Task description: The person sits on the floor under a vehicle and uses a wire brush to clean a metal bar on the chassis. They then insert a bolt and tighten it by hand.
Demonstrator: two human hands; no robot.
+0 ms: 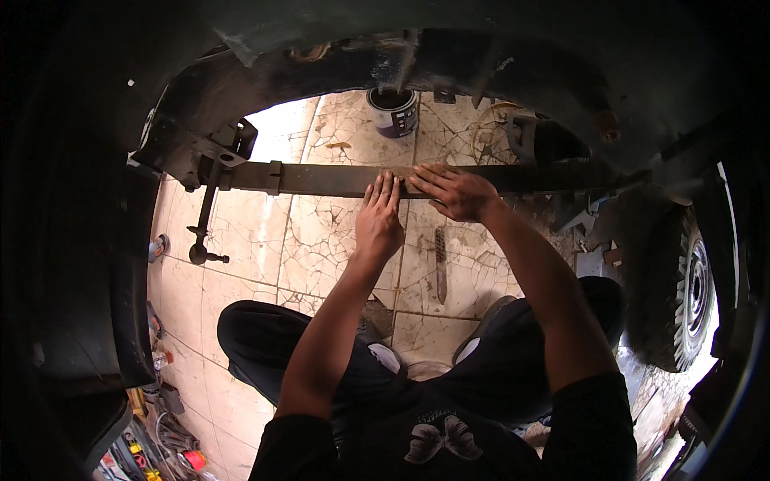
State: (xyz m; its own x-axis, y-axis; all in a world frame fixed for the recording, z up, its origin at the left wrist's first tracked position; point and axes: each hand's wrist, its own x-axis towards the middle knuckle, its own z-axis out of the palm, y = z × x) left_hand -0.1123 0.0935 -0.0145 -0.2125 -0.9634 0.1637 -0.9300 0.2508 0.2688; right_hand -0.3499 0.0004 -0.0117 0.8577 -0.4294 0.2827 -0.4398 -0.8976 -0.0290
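A long flat leaf spring (pixel 321 180) runs across in front of me, with a metal clip (pixel 274 178) wrapped around it left of my hands. My left hand (pixel 380 220) rests its outstretched fingertips on the middle of the spring. Close beside it, my right hand (pixel 459 194) lies over the spring with its fingers extended toward the left. Neither hand visibly grips anything; the undersides of the fingers are hidden. Below the spring, a narrow dark tool with a toothed or textured upper part (pixel 440 260) lies on the cracked tile floor (pixel 329 248).
Dark vehicle bodywork (pixel 265 88) arches overhead and along both sides. A rod with a jointed end (pixel 206 220) hangs at the spring's left end. Beyond the spring stands a paint can (pixel 393 114). A tyred wheel (pixel 694 289) is at right; assorted tools (pixel 148 449) lie lower left.
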